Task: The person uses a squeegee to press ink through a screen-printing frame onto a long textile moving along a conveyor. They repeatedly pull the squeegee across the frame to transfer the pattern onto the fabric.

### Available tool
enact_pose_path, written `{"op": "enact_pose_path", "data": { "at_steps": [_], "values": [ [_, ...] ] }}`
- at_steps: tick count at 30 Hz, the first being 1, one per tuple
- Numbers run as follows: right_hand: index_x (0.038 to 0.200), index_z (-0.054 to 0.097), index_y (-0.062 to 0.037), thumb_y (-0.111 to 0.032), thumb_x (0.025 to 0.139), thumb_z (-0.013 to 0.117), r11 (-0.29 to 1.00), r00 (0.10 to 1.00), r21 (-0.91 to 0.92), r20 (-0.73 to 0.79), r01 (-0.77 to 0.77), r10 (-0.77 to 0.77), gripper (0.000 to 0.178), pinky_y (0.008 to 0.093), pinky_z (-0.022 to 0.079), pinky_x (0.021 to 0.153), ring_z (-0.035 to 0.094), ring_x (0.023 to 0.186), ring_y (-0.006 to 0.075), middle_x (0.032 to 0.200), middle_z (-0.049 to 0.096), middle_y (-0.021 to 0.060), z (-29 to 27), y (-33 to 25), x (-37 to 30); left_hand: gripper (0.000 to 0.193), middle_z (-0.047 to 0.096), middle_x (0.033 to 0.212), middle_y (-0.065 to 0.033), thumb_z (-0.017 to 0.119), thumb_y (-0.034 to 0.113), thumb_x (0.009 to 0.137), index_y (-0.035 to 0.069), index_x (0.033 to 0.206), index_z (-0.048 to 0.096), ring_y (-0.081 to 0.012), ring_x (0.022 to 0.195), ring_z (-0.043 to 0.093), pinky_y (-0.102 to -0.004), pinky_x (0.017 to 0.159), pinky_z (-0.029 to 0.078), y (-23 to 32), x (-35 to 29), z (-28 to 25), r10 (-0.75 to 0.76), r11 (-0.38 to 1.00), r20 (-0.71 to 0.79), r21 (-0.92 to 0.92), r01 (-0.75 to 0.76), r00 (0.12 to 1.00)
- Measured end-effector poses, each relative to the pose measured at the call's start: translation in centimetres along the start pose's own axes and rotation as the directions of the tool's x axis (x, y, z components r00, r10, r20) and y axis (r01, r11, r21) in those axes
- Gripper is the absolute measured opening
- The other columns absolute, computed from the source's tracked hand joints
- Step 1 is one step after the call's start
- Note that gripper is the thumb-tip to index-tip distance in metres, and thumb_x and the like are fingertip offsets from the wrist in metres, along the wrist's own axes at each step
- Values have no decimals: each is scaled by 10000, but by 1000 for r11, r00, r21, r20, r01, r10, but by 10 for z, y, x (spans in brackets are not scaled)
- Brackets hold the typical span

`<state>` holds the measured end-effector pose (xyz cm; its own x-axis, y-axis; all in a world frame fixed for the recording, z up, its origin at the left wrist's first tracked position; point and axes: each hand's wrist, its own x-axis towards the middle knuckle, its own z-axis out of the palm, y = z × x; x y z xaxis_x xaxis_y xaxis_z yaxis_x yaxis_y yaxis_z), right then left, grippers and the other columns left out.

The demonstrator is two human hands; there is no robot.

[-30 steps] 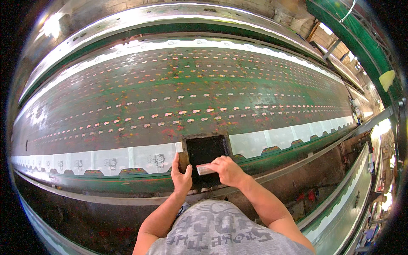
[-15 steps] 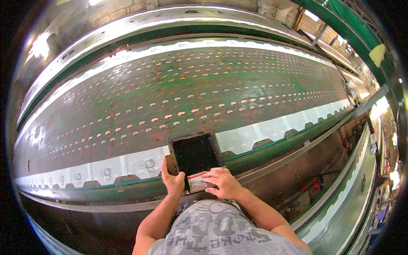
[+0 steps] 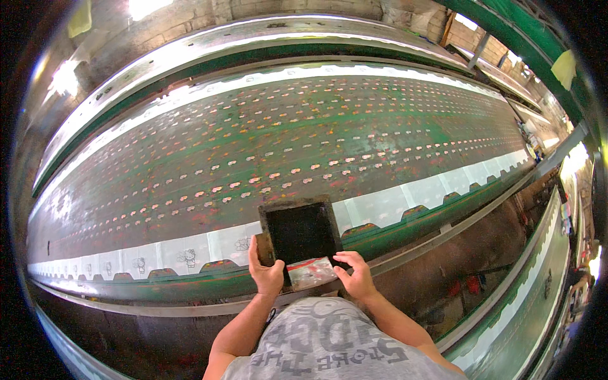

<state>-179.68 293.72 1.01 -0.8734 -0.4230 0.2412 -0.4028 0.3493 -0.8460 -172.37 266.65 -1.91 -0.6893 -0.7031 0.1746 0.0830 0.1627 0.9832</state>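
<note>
A dark screen-printing frame (image 3: 301,232) lies across the near edge of a long table, over a white cloth strip (image 3: 209,250). My left hand (image 3: 267,273) grips the frame's left side, thumb on top and forefinger stretched along the edge. At the near right corner, my right hand (image 3: 356,276) has its thumb and fingers bent around the frame's edge. Between my hands lies the frame's near end, a pale, shiny panel (image 3: 311,273) with red streaks. Outlined cartoon figures (image 3: 187,258) are printed on the strip left of the frame; the cloth under it is hidden.
The long green-brown table (image 3: 291,139) carries rows of small printed marks and another white strip (image 3: 253,77) along its far edge. A metal rail (image 3: 411,253) runs along the near side. More long tables (image 3: 513,323) stand to the right and behind.
The frame has shifted rightward along the strip, and another printed figure shows just left of it. My right hand has moved from the pale near panel to the right edge.
</note>
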Motion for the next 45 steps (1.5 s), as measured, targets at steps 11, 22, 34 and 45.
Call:
{"op": "enact_pose_path", "data": {
  "at_steps": [11, 22, 34, 45],
  "values": [
    [1282, 790, -67, -213, 942, 876, 933, 935, -176, 230, 313, -270, 380, 537, 537, 1130, 657, 1320, 407, 1368, 718, 162, -76, 22, 19, 969, 656, 1513, -145, 695, -74, 776, -7, 1716, 467, -217, 1369, 640, -349, 1189, 490, -3, -19, 70, -56, 998, -42, -7, 56, 998],
    [1252, 772, -111, -111, 895, 808, 692, 661, -277, 649, 666, -377, 359, 462, 568, 979, 699, 1140, 319, 1178, 729, 90, -51, -2, 64, 961, 666, 1475, -122, 705, -85, 763, -10, 1697, 492, -211, 1339, 649, -350, 1180, 500, -15, -16, 75, -121, 991, -56, -68, 117, 991],
    [1208, 800, -64, -13, 915, 710, 759, 761, -327, 564, 563, -321, 311, 496, 591, 989, 718, 1091, 395, 1123, 756, 158, -12, 14, 194, 771, 648, 1519, -158, 770, 27, 997, 9, 1706, 467, -242, 1370, 646, -399, 1183, 516, -29, -10, 56, -114, 993, 34, 22, 113, 993],
    [1315, 806, -96, 46, 903, 669, 827, 763, -324, 621, 460, -181, 457, 508, 567, 1038, 716, 1114, 404, 1126, 767, 174, -6, 9, 191, 751, 662, 1460, -137, 770, -14, 984, -9, 1673, 470, -218, 1309, 671, -372, 1141, 538, -24, -6, 55, -142, 989, 57, -32, 144, 988]
  ]
}}
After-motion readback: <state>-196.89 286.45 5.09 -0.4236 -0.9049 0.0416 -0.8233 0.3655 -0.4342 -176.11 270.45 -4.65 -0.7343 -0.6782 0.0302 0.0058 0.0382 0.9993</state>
